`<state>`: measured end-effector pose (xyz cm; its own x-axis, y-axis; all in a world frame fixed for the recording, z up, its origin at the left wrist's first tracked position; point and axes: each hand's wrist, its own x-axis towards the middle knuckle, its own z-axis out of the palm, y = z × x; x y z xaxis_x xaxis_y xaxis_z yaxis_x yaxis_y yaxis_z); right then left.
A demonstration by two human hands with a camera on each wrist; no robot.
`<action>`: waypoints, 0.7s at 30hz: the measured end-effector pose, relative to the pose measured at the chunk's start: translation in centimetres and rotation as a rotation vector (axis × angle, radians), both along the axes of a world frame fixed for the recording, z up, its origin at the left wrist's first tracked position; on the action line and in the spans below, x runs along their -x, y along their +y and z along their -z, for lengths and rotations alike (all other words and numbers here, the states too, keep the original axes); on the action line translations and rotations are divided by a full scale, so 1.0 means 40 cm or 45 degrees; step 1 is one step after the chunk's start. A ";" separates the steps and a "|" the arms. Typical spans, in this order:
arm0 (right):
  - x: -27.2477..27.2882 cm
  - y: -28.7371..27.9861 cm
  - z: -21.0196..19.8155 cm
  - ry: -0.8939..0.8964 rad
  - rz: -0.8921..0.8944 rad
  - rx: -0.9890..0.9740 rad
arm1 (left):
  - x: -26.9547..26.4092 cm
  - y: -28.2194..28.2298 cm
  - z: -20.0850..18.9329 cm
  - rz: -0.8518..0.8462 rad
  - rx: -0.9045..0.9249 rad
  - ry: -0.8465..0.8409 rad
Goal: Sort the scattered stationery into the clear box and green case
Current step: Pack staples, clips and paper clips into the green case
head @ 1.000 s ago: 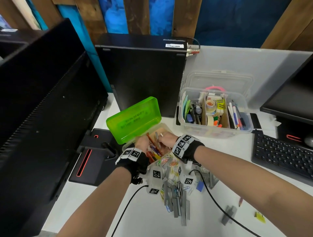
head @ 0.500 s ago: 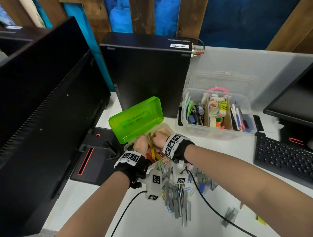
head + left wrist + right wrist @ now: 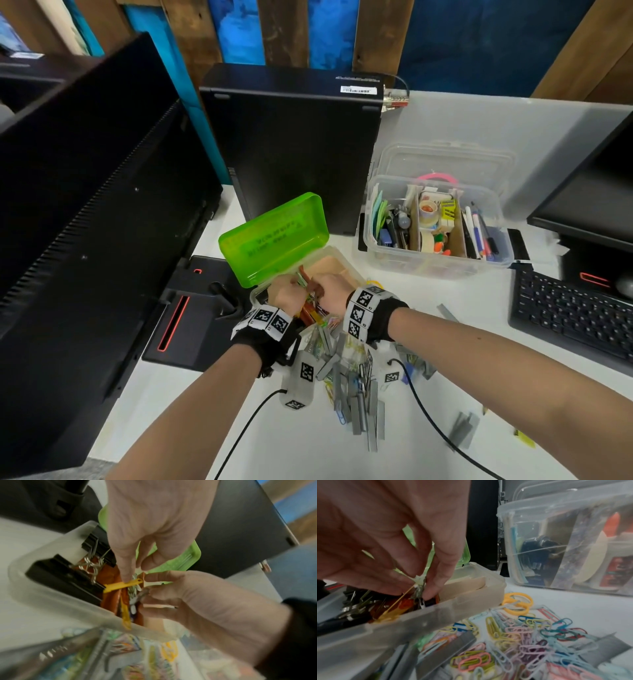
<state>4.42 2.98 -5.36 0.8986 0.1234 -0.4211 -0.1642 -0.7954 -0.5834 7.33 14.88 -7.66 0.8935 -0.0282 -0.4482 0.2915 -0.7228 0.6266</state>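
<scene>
The green case [image 3: 274, 236] stands open at the table's middle, its lid tilted back. Both hands are over its translucent base [image 3: 436, 615]. My right hand [image 3: 419, 586] pinches a small grey bundle [image 3: 142, 595] between thumb and fingers, low inside the case. My left hand [image 3: 139, 570] is beside it, its index fingertip [image 3: 126, 577] pressing on a yellow strip [image 3: 116, 586], thumb held apart. Black binder clips [image 3: 68, 568] and orange pieces lie in the case. The clear box [image 3: 435, 226] stands at the right, open and holding pens, tape and notes.
Coloured paper clips [image 3: 522, 635] and grey staple strips [image 3: 359, 404] lie heaped in front of the case, with a yellow ring [image 3: 517, 601]. A black computer tower [image 3: 291, 144], a monitor [image 3: 85, 205] on the left and a keyboard [image 3: 575, 315] on the right surround the spot.
Both hands have drawn closer together and dipped lower into the case. The right hand still pinches its small piece.
</scene>
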 end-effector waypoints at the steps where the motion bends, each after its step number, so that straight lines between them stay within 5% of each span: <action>1: 0.004 -0.004 0.006 0.007 -0.016 0.033 | 0.006 -0.002 -0.001 0.060 -0.031 -0.045; 11: 0.008 -0.002 0.026 -0.102 -0.019 -0.023 | 0.015 -0.021 -0.013 0.194 -0.192 -0.147; 21: 0.019 -0.030 0.013 -0.062 0.027 -0.142 | 0.010 -0.006 -0.017 0.286 -0.118 0.003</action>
<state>3.67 1.79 -5.88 0.9206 0.1476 -0.3616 -0.1497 -0.7218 -0.6757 6.95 14.64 -6.99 0.8685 -0.1845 -0.4601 0.1183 -0.8242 0.5538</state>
